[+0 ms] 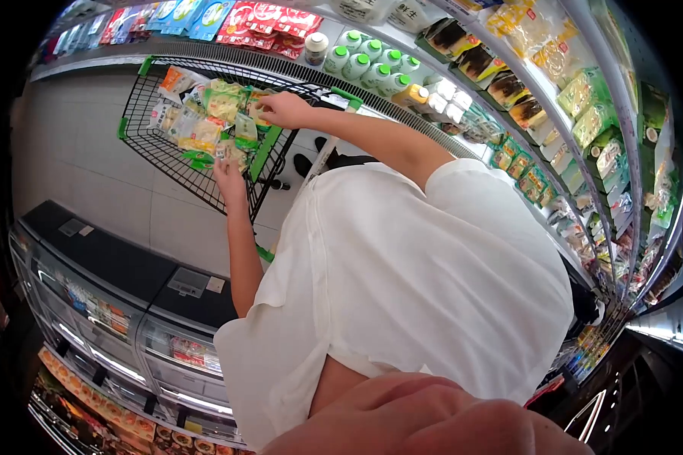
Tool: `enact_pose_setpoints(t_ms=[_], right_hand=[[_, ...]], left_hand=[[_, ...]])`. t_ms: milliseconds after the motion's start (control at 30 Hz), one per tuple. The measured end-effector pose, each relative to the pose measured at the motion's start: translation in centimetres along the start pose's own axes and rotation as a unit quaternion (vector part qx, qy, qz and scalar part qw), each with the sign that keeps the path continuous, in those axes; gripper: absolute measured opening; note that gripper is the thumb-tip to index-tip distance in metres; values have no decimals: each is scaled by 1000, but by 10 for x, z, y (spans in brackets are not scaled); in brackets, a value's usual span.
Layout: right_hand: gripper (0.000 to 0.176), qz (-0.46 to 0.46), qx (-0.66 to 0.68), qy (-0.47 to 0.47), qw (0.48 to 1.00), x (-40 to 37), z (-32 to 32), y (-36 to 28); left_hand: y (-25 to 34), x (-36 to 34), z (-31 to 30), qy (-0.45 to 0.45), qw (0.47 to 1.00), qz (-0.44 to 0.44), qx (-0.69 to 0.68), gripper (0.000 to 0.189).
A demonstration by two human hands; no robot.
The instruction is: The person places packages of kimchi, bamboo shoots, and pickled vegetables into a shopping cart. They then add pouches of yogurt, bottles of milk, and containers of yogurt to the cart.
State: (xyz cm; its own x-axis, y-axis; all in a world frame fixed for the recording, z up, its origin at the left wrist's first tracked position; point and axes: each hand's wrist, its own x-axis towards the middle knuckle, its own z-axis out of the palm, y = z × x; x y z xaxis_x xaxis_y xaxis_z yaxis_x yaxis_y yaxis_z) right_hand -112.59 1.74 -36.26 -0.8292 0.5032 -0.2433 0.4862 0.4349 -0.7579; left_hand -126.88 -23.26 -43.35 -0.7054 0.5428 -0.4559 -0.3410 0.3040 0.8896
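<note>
My left hand (229,180) is closed at the near edge of a pale food packet (234,153) in a black wire shopping cart (155,148) with green corners. My right hand (282,111) is over the cart's right side, its fingers bent and apart, touching the packets beneath. Several yellow, green and white packets lie in a heap, among them a yellow-green one (224,101) and an orange-and-white one (180,82). Small print on them is too small to read.
A refrigerated shelf beyond the cart holds green-capped bottles (376,74) and red pouches (262,26). More shelves with packaged food (584,98) curve along the right. Dark-topped freezer cases (114,262) stand at the lower left, beside the tiled floor (76,144).
</note>
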Motion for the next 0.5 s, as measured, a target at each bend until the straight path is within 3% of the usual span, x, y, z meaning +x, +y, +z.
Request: enact_pose_setpoints(t_ms=[100, 167, 233, 267, 367, 500], right_hand=[[29, -100, -100, 100, 985, -85, -15, 37], [29, -101, -113, 131, 980, -131, -31, 65], [46, -170, -209, 141, 953, -168, -41, 87], [46, -162, -209, 148, 953, -180, -43, 91], [85, -110, -302, 52, 945, -193, -39, 79], [93, -92, -302, 67, 946, -178, -28, 64]], left_hand=[[-1, -43, 42, -54, 990, 37, 124, 69], [-7, -59, 60, -110, 937, 150, 296, 58], [-9, -65, 66, -130, 938, 143, 288, 55], [-11, -67, 69, -136, 942, 131, 278, 55], [-6, -69, 68, -156, 929, 152, 299, 56], [-10, -54, 60, -198, 883, 216, 367, 51]])
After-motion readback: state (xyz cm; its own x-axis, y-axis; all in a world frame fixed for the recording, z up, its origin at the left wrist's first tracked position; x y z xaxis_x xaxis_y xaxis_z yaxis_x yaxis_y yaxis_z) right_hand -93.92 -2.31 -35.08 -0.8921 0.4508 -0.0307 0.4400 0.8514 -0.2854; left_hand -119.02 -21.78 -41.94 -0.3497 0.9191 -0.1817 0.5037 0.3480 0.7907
